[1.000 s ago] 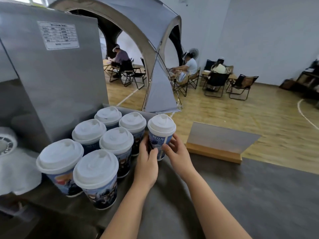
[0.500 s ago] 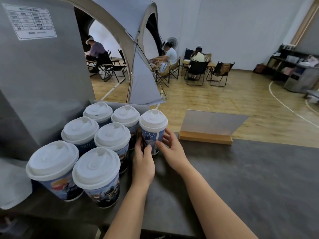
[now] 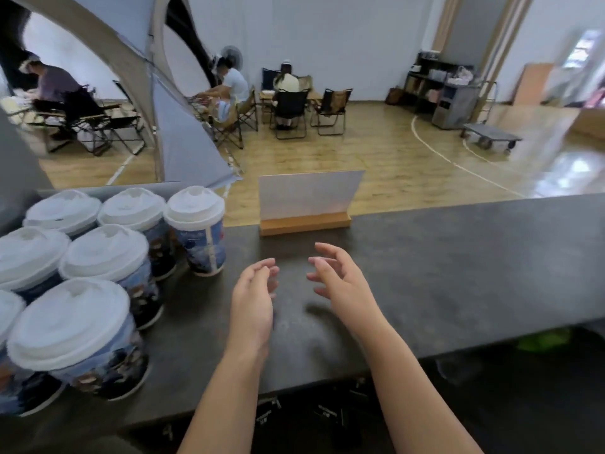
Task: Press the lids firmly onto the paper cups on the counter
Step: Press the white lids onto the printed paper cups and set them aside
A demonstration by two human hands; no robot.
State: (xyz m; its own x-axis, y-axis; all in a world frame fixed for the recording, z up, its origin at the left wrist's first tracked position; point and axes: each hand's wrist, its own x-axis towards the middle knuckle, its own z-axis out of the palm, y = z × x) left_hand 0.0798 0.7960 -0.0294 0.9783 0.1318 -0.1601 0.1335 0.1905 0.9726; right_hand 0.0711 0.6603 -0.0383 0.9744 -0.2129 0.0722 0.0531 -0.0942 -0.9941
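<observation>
Several blue printed paper cups with white lids stand grouped on the left of the dark counter (image 3: 442, 263). The rightmost cup (image 3: 200, 239) wears its white lid (image 3: 194, 208) and stands alone at the group's edge. My left hand (image 3: 253, 296) hovers over the counter to the right of that cup, fingers loosely curled, holding nothing. My right hand (image 3: 337, 276) floats beside it, fingers spread and relaxed, also empty. Neither hand touches a cup. The nearest cup (image 3: 85, 342) sits at the lower left.
A white card in a wooden stand (image 3: 306, 208) sits at the counter's far edge ahead of my hands. Beyond the counter lie a wooden floor, a grey tent (image 3: 183, 139), seated people on folding chairs and a trolley (image 3: 491, 139).
Both hands have let go of the rightmost cup and drawn back to the right over the bare counter. The view has swung to the right.
</observation>
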